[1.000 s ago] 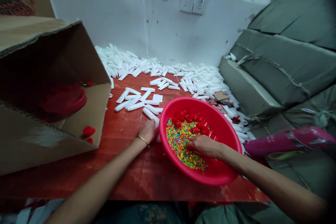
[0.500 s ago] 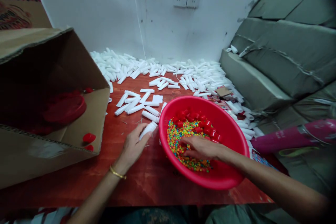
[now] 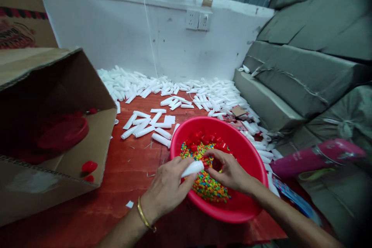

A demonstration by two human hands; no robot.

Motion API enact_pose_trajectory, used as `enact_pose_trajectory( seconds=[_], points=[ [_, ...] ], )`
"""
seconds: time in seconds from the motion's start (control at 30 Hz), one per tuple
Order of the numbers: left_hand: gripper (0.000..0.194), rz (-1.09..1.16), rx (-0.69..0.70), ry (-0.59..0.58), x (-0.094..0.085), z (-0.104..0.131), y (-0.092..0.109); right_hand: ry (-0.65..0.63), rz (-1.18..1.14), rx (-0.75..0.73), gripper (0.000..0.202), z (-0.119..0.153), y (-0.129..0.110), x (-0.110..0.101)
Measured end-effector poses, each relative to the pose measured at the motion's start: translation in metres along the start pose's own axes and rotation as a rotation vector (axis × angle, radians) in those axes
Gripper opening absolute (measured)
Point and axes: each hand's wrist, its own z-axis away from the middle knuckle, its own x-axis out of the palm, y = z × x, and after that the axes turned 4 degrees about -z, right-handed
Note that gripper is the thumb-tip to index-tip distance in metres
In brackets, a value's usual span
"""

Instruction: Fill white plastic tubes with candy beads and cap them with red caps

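Observation:
My left hand (image 3: 171, 182) is closed around a white plastic tube (image 3: 193, 168), holding it tilted over the left rim of a red bowl (image 3: 252, 205). At the tube's mouth, my right hand (image 3: 228, 168) pinches what looks like a small red cap (image 3: 205, 162), partly hidden by the fingers. Below both hands, small multicoloured candies (image 3: 210, 190) cover the bottom of the bowl. Several more red caps (image 3: 207, 138) lie on the candies toward the bowl's far side.
White tubes (image 3: 142, 126) lie loose on the red table (image 3: 130, 178), with a larger heap (image 3: 209, 91) along the wall. An open cardboard box (image 3: 106, 143) holding red pieces stands left. To the right are a pink bottle (image 3: 308, 161) and stacked wrapped bundles (image 3: 305, 77).
My left hand has brought the white tube right, over the bowl's rim. My right hand has risen from the candies to the tube's mouth with a red piece. The camera view has tilted up.

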Motion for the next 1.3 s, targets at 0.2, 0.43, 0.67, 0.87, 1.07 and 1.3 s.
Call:
enact_pose_trajectory(
  seconds=[0.2,0.43,0.67,0.87,1.07,1.3],
  points=[
    [0.026,-0.020,0.004,-0.019,-0.001,0.000,0.003,0.002,0.106,-0.199,0.026,0.001,-0.005,-0.004],
    [0.025,-0.057,0.129,-0.080,-0.001,-0.003,-0.003,-0.131,0.105,-0.271,0.028,0.005,-0.005,-0.011],
    [0.031,-0.147,0.234,-0.034,0.014,-0.001,-0.009,-0.264,-0.260,0.346,0.064,0.005,-0.007,0.011],
    [0.031,-0.049,0.183,0.032,0.020,0.001,-0.011,-0.139,-0.196,0.086,0.042,0.010,-0.016,-0.003],
    [0.029,-0.162,0.259,0.106,0.027,0.003,-0.016,-0.226,-0.128,0.089,0.033,0.009,-0.022,-0.003],
    [0.031,-0.198,0.204,0.207,0.026,0.010,-0.010,-0.167,-0.121,0.210,0.042,0.009,-0.024,0.012]
  ],
)
